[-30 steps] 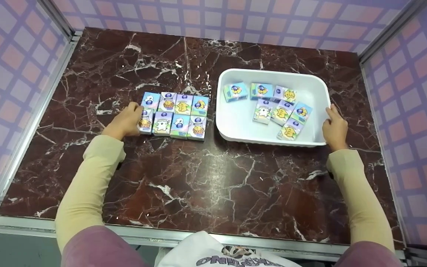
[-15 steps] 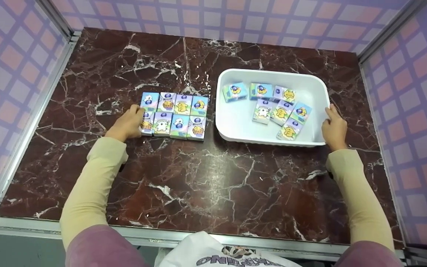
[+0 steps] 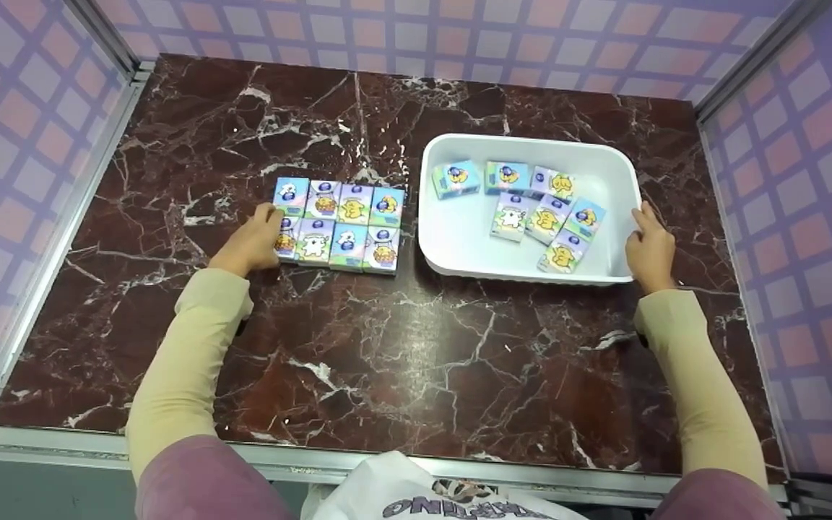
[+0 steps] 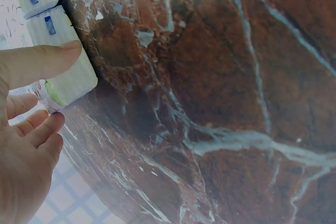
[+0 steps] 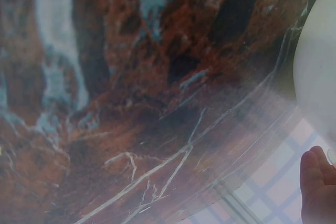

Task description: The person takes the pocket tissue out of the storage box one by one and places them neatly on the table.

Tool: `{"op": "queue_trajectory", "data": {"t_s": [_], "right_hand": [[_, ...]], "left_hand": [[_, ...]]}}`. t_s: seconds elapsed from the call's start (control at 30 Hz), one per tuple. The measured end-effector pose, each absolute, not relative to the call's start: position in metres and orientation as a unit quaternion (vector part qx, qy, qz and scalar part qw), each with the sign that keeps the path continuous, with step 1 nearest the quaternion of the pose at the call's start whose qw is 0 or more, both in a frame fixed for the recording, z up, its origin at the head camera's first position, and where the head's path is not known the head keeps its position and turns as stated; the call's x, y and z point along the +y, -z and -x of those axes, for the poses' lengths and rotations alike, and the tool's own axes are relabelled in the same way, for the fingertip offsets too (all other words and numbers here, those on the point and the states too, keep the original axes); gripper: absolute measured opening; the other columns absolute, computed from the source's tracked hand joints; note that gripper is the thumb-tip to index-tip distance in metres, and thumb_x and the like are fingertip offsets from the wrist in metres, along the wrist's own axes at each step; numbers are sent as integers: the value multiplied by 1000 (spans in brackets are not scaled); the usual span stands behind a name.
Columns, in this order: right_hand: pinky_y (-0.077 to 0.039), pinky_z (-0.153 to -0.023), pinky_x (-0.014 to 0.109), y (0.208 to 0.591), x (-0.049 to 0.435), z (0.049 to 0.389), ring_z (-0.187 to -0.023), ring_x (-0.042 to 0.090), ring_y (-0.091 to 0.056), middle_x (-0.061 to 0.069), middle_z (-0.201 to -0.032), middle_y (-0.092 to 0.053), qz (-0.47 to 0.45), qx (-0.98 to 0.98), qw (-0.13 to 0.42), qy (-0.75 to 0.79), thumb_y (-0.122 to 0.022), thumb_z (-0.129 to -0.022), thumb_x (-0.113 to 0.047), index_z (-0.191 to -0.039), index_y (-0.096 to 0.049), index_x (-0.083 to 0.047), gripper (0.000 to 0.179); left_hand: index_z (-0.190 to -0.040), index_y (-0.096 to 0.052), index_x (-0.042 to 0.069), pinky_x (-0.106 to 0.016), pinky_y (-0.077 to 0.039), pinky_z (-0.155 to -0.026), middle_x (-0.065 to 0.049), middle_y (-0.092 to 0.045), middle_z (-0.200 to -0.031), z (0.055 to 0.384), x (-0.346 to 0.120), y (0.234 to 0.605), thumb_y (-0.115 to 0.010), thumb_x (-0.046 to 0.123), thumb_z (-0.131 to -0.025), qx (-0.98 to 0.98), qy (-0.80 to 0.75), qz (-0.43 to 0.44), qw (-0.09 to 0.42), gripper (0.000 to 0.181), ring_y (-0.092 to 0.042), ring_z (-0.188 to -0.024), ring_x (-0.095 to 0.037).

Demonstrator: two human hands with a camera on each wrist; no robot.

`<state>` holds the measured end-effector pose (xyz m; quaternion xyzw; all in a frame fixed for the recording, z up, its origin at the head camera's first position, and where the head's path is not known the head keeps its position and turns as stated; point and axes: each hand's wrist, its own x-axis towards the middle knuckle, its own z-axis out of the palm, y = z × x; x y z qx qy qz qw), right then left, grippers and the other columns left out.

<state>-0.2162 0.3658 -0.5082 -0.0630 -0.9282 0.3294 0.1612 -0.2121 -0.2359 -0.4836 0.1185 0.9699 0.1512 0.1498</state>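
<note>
In the head view, a block of pocket tissue packs (image 3: 350, 242) with cartoon prints lies flat in two rows at the table's left middle. My left hand (image 3: 251, 242) holds the near-left tissue pack (image 3: 287, 239) at its corner. The left wrist view shows the thumb (image 4: 47, 61) along that pack's pale end, with the other fingertips against its side. A white plastic tub (image 3: 459, 266) stands to the right of the block, several more tissue packs lying loosely in it. My right hand (image 3: 651, 253) grips the tub's right end; in the right wrist view only some fingers (image 5: 317, 182) show.
The dark red marbled tabletop (image 3: 387, 361) spreads around the block and the tub. Checked purple panels (image 3: 813, 238) enclose the left, back and right sides. A metal rail (image 3: 300, 469) runs along the front edge.
My left hand has shifted slightly right, and the near-left pack has moved against its neighbour, narrowing the gap. The right hand and the tub have stayed in place.
</note>
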Motion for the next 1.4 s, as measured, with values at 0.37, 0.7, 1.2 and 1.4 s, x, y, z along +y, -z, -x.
{"op": "queue_trajectory", "data": {"t_s": [0.37, 0.7, 1.2, 1.4], "right_hand": [[-36, -98, 44, 508, 366, 216, -121, 32, -40, 19, -131, -43, 65, -930, 158, -326, -40, -77, 10, -117, -53, 7, 43], [-35, -101, 41, 507, 366, 215, -123, 30, -39, 17, -132, -42, 73, -929, 150, -332, -39, -77, 10, -119, -52, 5, 44], [-37, -98, 42, 509, 366, 215, -124, 28, -37, 15, -134, -40, 77, -928, 142, -337, -37, -79, 9, -122, -50, 4, 44], [-40, -94, 42, 509, 366, 216, -124, 28, -38, 14, -134, -41, 76, -928, 142, -335, -37, -79, 9, -122, -50, 4, 44]], "left_hand": [[-136, -19, -8, -54, -27, -102, -28, -16, -138, 217, -227, 474, -73, 9, -60, 969, -121, -101, 190, 95, -25, -124, -45], [-137, -20, -7, -55, -30, -99, -27, -15, -141, 220, -197, 444, -69, 24, -68, 970, -91, -139, 178, 90, -22, -127, -44], [-136, -30, 1, -45, -30, -104, -18, -28, -140, 222, -129, 432, -60, 21, -79, 955, -126, -256, 82, 67, -32, -126, -34], [-136, -31, 5, -43, -34, -102, -15, -30, -140, 221, -100, 427, -58, 20, -81, 943, -136, -297, 66, 63, -32, -128, -31]]}}
